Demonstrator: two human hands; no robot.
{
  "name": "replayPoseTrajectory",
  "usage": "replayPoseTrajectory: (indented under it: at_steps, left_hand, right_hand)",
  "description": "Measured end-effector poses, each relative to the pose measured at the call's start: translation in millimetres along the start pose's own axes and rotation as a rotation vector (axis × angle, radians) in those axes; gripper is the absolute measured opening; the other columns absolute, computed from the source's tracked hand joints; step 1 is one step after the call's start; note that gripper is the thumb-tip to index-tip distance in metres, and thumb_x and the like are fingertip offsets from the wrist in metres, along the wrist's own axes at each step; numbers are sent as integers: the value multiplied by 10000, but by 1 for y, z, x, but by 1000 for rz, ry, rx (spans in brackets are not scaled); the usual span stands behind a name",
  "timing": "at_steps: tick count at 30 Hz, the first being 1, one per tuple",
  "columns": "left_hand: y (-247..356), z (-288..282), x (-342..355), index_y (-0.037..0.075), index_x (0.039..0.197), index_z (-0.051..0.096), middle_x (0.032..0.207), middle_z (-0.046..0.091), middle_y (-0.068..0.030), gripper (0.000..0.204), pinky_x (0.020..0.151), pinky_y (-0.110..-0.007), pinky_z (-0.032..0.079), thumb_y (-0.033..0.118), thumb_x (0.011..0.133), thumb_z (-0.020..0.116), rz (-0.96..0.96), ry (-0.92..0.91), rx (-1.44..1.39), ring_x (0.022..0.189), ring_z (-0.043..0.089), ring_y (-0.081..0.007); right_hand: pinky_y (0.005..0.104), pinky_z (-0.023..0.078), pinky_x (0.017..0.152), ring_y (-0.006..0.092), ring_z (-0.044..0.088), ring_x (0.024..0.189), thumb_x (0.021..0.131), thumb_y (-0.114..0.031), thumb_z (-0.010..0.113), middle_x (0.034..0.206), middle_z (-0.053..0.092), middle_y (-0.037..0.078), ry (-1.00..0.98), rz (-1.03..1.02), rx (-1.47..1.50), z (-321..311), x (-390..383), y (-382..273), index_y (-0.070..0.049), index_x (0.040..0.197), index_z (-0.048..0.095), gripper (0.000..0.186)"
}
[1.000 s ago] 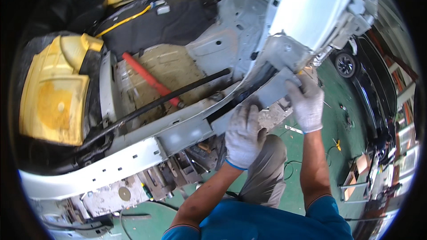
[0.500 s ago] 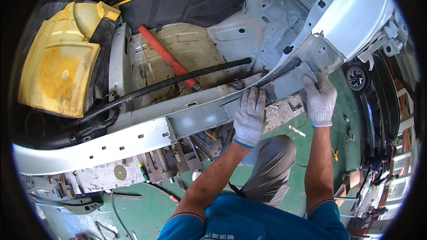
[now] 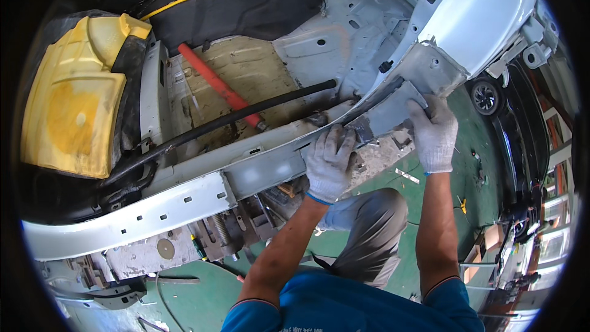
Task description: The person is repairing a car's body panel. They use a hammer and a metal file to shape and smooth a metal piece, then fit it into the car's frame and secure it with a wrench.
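Observation:
My left hand [image 3: 330,166], in a pale knitted work glove, has its fingers bent over the upper edge of a car body's sill [image 3: 268,173]. My right hand [image 3: 435,134], gloved alike, pinches the right end of a grey sheet-metal panel [image 3: 387,109], its thumb on the outer face near the corner. This panel lies along the sill, under a bare-metal pillar base [image 3: 433,64]. Part of the panel's left end and sill edge is hidden by my left hand.
A red cylinder [image 3: 218,83] and a long black bar [image 3: 246,110] lie across the car floor. Yellow foam padding [image 3: 77,104] sits at left. Below the sill are a clamp with a coil spring [image 3: 221,227] and a green-handled tool [image 3: 198,247]. A dark car [image 3: 522,129] stands at right.
The scene has shifted slightly left in the picture. My left hand has slid a little leftward along the sill, its fingers more bent. My right hand keeps its hold on the panel's end.

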State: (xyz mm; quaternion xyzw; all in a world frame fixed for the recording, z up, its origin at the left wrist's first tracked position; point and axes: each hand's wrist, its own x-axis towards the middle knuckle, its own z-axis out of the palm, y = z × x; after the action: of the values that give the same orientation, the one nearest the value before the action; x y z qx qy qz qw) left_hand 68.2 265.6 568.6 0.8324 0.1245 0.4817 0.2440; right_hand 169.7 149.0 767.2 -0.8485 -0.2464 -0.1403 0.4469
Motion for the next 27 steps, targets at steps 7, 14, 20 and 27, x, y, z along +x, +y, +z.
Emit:
replayPoseTrajectory:
  at_steps: [7, 14, 20, 27]
  left_hand:
    - [-4, 2, 1, 171, 1377, 723, 1405, 657, -150, 595, 1016, -515, 508, 244, 803, 866, 16, 23, 12, 1227, 643, -369]
    - [-2, 4, 3, 160, 1351, 734, 1406, 662, -142, 511, 1026, -536, 507, 248, 856, 826, 48, 38, 31, 1217, 635, -390]
    - [1, 4, 3, 161, 1344, 733, 1403, 644, -146, 474, 1039, -538, 506, 256, 889, 825, 49, 6, 83, 1251, 620, -393]
    - [1, 4, 4, 155, 1321, 740, 1383, 648, -142, 443, 1022, -528, 516, 250, 896, 822, 50, 5, 87, 1240, 622, -383]
  right_hand:
    - [374, 595, 735, 216, 742, 741, 1006, -173, 737, 932, 786, 179, 88, -84, -51, 8, -6, -1, 30, 1197, 734, 278]
    - [438, 604, 791, 384, 765, 860, 991, -143, 725, 972, 758, 247, 215, -202, -181, 11, -13, 1, -14, 1189, 746, 236]
    - [424, 603, 821, 351, 769, 895, 909, -79, 799, 1039, 784, 184, 368, -277, -221, 17, -15, 4, -41, 1162, 779, 256]
    - [419, 588, 709, 333, 733, 784, 863, -111, 840, 926, 743, 129, 398, -445, -415, 14, -12, 10, -98, 1169, 800, 309]
